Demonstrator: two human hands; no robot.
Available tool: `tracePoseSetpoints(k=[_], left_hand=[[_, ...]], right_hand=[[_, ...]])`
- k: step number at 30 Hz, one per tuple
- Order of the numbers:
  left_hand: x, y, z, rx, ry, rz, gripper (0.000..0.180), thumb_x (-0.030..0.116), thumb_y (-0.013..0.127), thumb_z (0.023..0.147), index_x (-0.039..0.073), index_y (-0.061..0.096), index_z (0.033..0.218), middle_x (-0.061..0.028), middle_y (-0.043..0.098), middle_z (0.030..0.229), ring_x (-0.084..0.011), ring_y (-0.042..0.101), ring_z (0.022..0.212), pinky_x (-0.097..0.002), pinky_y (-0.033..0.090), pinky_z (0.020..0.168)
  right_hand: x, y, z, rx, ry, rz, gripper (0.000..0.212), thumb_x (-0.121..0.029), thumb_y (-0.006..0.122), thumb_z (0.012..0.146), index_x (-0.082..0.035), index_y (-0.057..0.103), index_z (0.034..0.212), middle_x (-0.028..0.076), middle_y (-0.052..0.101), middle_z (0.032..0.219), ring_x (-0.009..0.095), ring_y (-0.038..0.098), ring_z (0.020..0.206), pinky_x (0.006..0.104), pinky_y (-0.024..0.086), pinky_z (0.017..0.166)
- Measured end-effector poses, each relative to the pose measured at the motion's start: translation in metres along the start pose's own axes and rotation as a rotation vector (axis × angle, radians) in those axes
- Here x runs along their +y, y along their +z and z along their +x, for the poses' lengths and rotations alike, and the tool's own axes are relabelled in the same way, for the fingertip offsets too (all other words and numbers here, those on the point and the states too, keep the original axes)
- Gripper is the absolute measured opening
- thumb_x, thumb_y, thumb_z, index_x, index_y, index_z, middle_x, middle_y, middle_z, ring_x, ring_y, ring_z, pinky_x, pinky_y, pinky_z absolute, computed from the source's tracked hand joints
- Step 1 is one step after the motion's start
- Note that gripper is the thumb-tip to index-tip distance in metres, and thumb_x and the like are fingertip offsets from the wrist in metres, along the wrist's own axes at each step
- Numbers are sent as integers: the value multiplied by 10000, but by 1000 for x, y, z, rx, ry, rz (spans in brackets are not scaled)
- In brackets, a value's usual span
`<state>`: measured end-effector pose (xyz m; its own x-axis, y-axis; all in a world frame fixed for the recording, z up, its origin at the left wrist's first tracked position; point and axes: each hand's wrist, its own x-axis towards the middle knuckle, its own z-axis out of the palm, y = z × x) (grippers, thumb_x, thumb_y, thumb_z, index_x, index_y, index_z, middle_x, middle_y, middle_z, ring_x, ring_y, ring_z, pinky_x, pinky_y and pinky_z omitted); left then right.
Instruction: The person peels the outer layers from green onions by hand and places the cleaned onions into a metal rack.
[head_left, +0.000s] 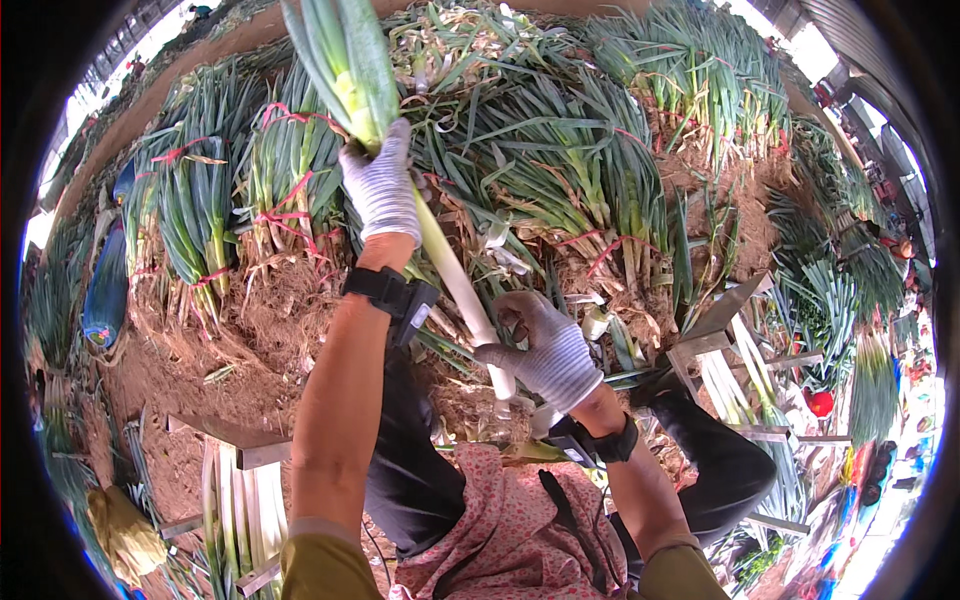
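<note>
My left hand (380,190), in a pale striped glove, is closed around the neck of a large green onion (448,255). Its green leaves rise past the top edge, and the long white stalk slants down to the right. Beside the lower stalk is my right hand (543,348), gloved the same way. Its thumb lies over the white part, while the other fingers curve apart from the thumb with nothing visible between them. Black straps with small boxes sit on both wrists.
Bundles of green onions tied with pink string (285,215) stand on the soil ahead. White-stalked onions lie in metal racks to the left (265,452) and right (700,343). A yellowish cloth (125,535) is at lower left, and a blue-wrapped bundle (103,295) stands at far left.
</note>
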<state>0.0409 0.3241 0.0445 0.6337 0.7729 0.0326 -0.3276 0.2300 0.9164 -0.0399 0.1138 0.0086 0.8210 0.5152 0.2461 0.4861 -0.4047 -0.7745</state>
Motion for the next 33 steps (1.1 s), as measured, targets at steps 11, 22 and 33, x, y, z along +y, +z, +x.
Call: tracePoseSetpoints(k=[11,22,33], left_hand=[[7,-8,12,22,141,-3,356,160,715,755,53,447,963,-22,497,622,-105,449,372,-247,369,300],[9,-5,18,29,153,-55,422,132,704,751,53,400,1033,-50,538,701,-106,418,361,-249,346,304],[6,-19,35,160,-62,-45,302,183,689,774,82,454,935,-18,485,585,-109,412,352,-259,337,284]], right_hand=[[64,2,-97,-767,19,-515,235,-262,611,798,-31,568,816,127,576,774,311,603,732,402,493,667],[16,-8,-49,-100,-215,-208,409,-300,717,696,-112,564,1026,102,563,932,308,576,804,381,501,679],[1,-16,-113,-9,-195,-76,102,-106,665,680,-101,638,779,44,570,713,239,582,680,341,461,562]])
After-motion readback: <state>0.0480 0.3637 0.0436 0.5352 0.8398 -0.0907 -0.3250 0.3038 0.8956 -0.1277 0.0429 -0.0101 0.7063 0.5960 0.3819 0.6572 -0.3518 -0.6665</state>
